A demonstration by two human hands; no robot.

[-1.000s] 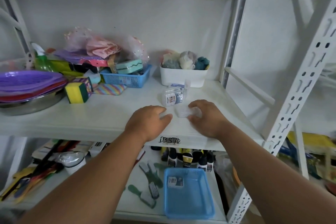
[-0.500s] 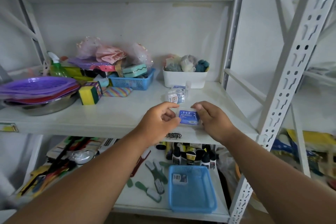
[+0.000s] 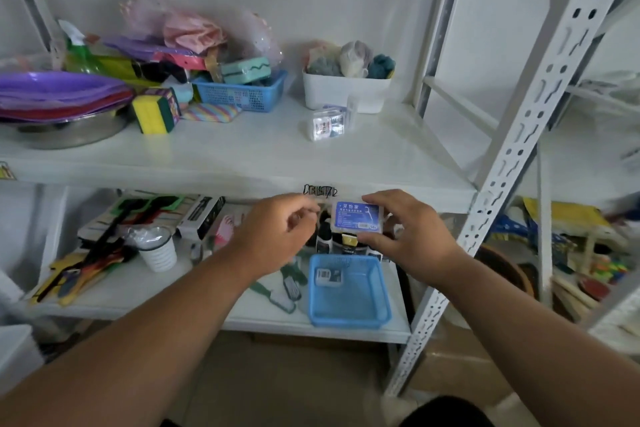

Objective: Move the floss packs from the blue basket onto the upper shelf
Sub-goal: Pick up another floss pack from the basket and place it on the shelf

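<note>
At frame centre my right hand (image 3: 412, 236) now grips a blue-labelled floss pack (image 3: 358, 217), pulled back below the upper shelf (image 3: 242, 152) edge — left hand (image 3: 277, 232) fingers loosely curled, empty. One pack (image 3: 328, 277) remains in the blue basket (image 3: 349, 314) — placement undone.

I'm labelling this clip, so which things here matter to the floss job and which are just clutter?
Job: floss pack in right hand; left hand; pack in blue basket; packs on upper shelf.
Clutter: sponge, purple plates, white bin.
</note>
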